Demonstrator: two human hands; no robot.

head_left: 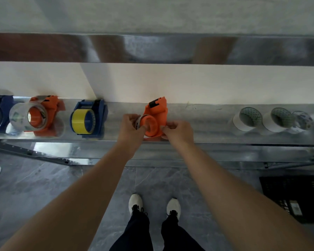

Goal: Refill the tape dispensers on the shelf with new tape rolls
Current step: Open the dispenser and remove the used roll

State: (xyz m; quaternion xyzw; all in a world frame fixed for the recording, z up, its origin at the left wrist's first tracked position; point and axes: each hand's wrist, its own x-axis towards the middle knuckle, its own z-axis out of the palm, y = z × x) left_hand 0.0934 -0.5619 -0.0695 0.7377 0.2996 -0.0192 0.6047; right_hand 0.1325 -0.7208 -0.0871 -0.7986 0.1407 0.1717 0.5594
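Metal shelf [203, 124], shiny, set against a pale wall [216, 82]; grey tiled floor [43, 187] below.

Item 1. Left hand [132, 127]: fingers curled and closed round the left rim of a tape roll [140, 120]. The roll is narrow and greyish with dark print, and is seated at the round hub of the orange dispenser [156, 115]. Whether it is fully on the hub cannot be told.

Item 2. Right hand [178, 132]: thumb and fingers pinched together on the near right edge of the same dispenser, just right of the hub. The roll is thus found between the two hands, touched by the left only.

Item 3. Orange dispenser: stood on the shelf at the middle, black part at its far end, close to the wall.

Item 4. Blue dispenser [96, 109], left of the hands and apart from them, loaded with a yellow roll [80, 122].

Item 5. Second orange dispenser [51, 107], further left, loaded with a clear roll [18, 115]; another blue dispenser [2, 104] is cut off by the left edge.

Item 6. Two white rolls [246, 120] [277, 121] and a small patterned roll [302, 120], well to the right on the shelf, close together.

Item 7. White shoes [135, 201] and dark trousers [134, 232], seen on the floor; black crate [294, 194] at near right.
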